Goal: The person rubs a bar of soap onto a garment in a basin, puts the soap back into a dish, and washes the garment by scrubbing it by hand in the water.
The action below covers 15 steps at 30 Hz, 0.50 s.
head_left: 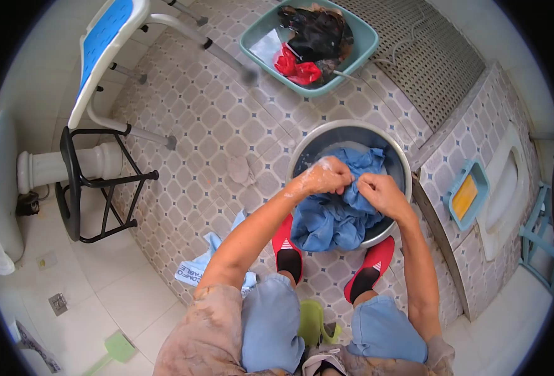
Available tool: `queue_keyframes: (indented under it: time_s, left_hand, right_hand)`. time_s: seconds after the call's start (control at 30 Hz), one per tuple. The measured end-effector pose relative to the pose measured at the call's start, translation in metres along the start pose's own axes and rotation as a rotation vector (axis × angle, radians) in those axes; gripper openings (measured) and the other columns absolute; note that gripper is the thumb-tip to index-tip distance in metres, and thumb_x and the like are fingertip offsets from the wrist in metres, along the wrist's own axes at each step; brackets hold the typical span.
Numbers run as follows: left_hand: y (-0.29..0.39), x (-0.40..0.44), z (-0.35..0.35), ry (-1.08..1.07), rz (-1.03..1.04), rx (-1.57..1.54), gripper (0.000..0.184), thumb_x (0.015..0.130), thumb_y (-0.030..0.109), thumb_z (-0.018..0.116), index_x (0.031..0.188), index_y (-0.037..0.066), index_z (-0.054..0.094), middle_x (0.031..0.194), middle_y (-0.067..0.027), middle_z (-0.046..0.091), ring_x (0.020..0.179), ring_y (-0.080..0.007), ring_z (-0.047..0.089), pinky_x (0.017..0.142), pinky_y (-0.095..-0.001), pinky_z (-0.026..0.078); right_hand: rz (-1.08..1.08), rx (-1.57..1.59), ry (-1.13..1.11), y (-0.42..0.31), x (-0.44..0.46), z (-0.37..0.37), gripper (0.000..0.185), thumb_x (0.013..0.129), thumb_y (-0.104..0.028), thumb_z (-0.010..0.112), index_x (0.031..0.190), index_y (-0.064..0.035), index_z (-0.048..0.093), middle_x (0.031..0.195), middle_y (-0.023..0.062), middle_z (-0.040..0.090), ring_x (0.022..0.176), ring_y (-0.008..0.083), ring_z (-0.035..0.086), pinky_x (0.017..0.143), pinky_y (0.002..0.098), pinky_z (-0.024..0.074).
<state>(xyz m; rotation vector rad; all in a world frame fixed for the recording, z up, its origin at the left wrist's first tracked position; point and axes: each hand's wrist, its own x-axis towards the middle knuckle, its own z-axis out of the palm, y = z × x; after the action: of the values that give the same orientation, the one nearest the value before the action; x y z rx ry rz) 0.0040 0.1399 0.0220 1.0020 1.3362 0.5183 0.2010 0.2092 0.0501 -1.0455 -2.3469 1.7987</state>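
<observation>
A blue cloth [336, 219] lies bunched in a round basin [403, 156], part of it over the near rim. My left hand [329, 175], with white suds on its back and wrist, is closed on the cloth. Close beside it on the right, my right hand [380, 193] also grips the cloth, fingers curled. Both hands are above the basin. Whitish, sudsy material shows behind the cloth inside the basin. The basin stands on the floor between my feet, which are in red shoes [379, 258].
A teal tub [247, 47] holds dark and red items. A blue-seated chair [104, 41] and black-framed stool [70, 188] stand left. At right, a blue tray [485, 188] holds yellow soap beside a squat toilet [505, 188]. A light blue cloth [195, 269] lies on the floor.
</observation>
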Motion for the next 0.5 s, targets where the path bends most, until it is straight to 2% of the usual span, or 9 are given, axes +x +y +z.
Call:
queue_keyframes:
  time_s: [0.03, 0.1, 0.17, 0.2, 0.37, 0.4, 0.43, 0.47, 0.5]
  left_hand:
    - [-0.002, -0.001, 0.002, 0.056, 0.025, 0.017, 0.028, 0.088, 0.025, 0.060, 0.073, 0.002, 0.067, 0.062, -0.0033, 0.062, 0.054, -0.0097, 0.056, 0.049, -0.0257, 0.046]
    - [0.002, -0.006, 0.006, 0.148, 0.050, -0.056, 0.029, 0.087, 0.025, 0.063, 0.070, 0.002, 0.066, 0.060, -0.0030, 0.061, 0.054, -0.0082, 0.055, 0.049, -0.0262, 0.045]
    - [0.002, -0.006, 0.006, 0.199, 0.118, 0.054, 0.031, 0.088, 0.026, 0.063, 0.069, 0.002, 0.066, 0.060, -0.0027, 0.061, 0.054, -0.0086, 0.055, 0.050, -0.0269, 0.044]
    - [0.003, -0.007, 0.007, 0.240, 0.156, 0.077, 0.031, 0.088, 0.025, 0.063, 0.068, 0.002, 0.066, 0.060, -0.0025, 0.060, 0.054, -0.0089, 0.054, 0.050, -0.0274, 0.043]
    - [-0.001, -0.012, 0.003, 0.479, 0.243, 0.146, 0.024, 0.088, 0.021, 0.063, 0.074, 0.001, 0.065, 0.058, 0.0002, 0.056, 0.054, -0.0069, 0.048, 0.050, -0.0263, 0.038]
    - [-0.004, -0.014, 0.001, 0.473, 0.244, 0.143, 0.024, 0.088, 0.021, 0.063, 0.074, 0.001, 0.065, 0.058, 0.0002, 0.056, 0.054, -0.0069, 0.048, 0.050, -0.0263, 0.038]
    - [-0.003, -0.018, -0.001, 0.563, 0.251, 0.024, 0.022, 0.088, 0.018, 0.063, 0.074, 0.000, 0.065, 0.061, 0.0004, 0.057, 0.055, -0.0078, 0.048, 0.052, -0.0261, 0.040]
    - [-0.002, -0.022, -0.003, 0.651, 0.257, -0.095, 0.020, 0.088, 0.015, 0.063, 0.073, 0.000, 0.065, 0.064, 0.0007, 0.057, 0.056, -0.0087, 0.049, 0.054, -0.0259, 0.041]
    - [0.000, -0.024, -0.005, 0.646, 0.259, -0.096, 0.020, 0.088, 0.015, 0.063, 0.073, 0.000, 0.065, 0.064, 0.0007, 0.057, 0.056, -0.0087, 0.049, 0.054, -0.0259, 0.041]
  right_hand:
    - [0.021, 0.005, 0.001, -0.001, 0.000, 0.000, 0.026, 0.090, -0.020, 0.057, 0.075, 0.0009, 0.056, 0.057, 0.0085, 0.051, 0.052, 0.0155, 0.054, 0.050, 0.0341, 0.0410]
    - [0.146, 0.257, -0.086, -0.004, 0.001, -0.002, 0.032, 0.093, -0.024, 0.057, 0.067, -0.0058, 0.055, 0.057, -0.0045, 0.047, 0.047, 0.0041, 0.044, 0.040, 0.0234, 0.0354]
    - [0.142, 0.354, -0.051, 0.008, 0.002, 0.002, 0.032, 0.092, -0.026, 0.060, 0.066, -0.0078, 0.054, 0.057, -0.0053, 0.046, 0.047, 0.0045, 0.044, 0.040, 0.0235, 0.0358]
    - [0.247, 0.503, -0.052, 0.010, 0.004, 0.003, 0.030, 0.091, -0.024, 0.061, 0.067, -0.0082, 0.056, 0.058, -0.0053, 0.048, 0.047, 0.0043, 0.045, 0.040, 0.0231, 0.0360]
    - [0.328, 0.501, 0.197, 0.017, 0.003, -0.004, 0.025, 0.087, -0.020, 0.061, 0.067, -0.0049, 0.060, 0.057, -0.0011, 0.052, 0.048, 0.0081, 0.049, 0.040, 0.0252, 0.0388]
    - [0.340, 0.388, 0.358, 0.014, 0.001, -0.009, 0.024, 0.086, -0.019, 0.060, 0.067, -0.0035, 0.060, 0.063, 0.0019, 0.058, 0.050, 0.0094, 0.051, 0.044, 0.0261, 0.0418]
    - [0.351, 0.273, 0.515, 0.014, -0.001, -0.012, 0.023, 0.085, -0.018, 0.059, 0.068, -0.0021, 0.060, 0.069, 0.0049, 0.063, 0.053, 0.0108, 0.054, 0.047, 0.0270, 0.0448]
    - [0.356, 0.272, 0.519, 0.019, -0.001, -0.014, 0.023, 0.085, -0.018, 0.059, 0.068, -0.0021, 0.060, 0.069, 0.0049, 0.063, 0.053, 0.0108, 0.054, 0.047, 0.0270, 0.0448]
    - [0.190, 0.187, 0.643, 0.027, -0.001, -0.018, 0.022, 0.084, -0.017, 0.058, 0.069, -0.0015, 0.059, 0.080, 0.0076, 0.066, 0.061, 0.0115, 0.056, 0.055, 0.0277, 0.0471]
